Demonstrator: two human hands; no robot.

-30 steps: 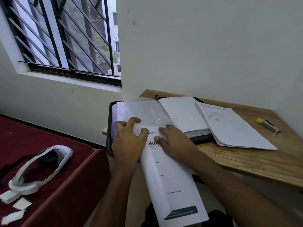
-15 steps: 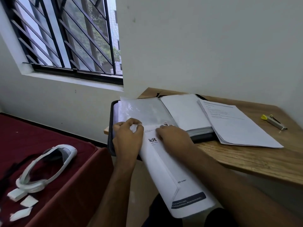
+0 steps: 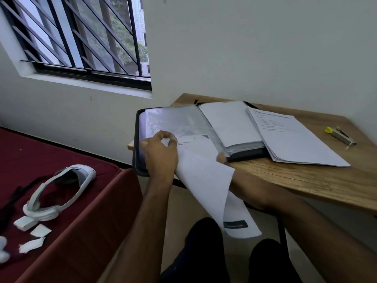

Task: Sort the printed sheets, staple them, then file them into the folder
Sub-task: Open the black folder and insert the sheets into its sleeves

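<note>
Paper set [image 3: 204, 180] thin, floppy, half fed into clear sleeve [image 3: 183, 121] of folder [image 3: 140, 160] at desk [image 3: 306, 180] edge. Sleeve mouth pinched by left hand [image 3: 161, 154]; right hand [image 3: 222, 159] mostly hidden, grasp cannot be told. Best held near leading edge; buckling judged likely.

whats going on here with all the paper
A person is filing printed sheets into an open folder on a wooden desk. The left hand pinches the clear sleeve's edge; the right hand is mostly hidden under the sheets. A paper stack and stapler lie alongside.
</note>
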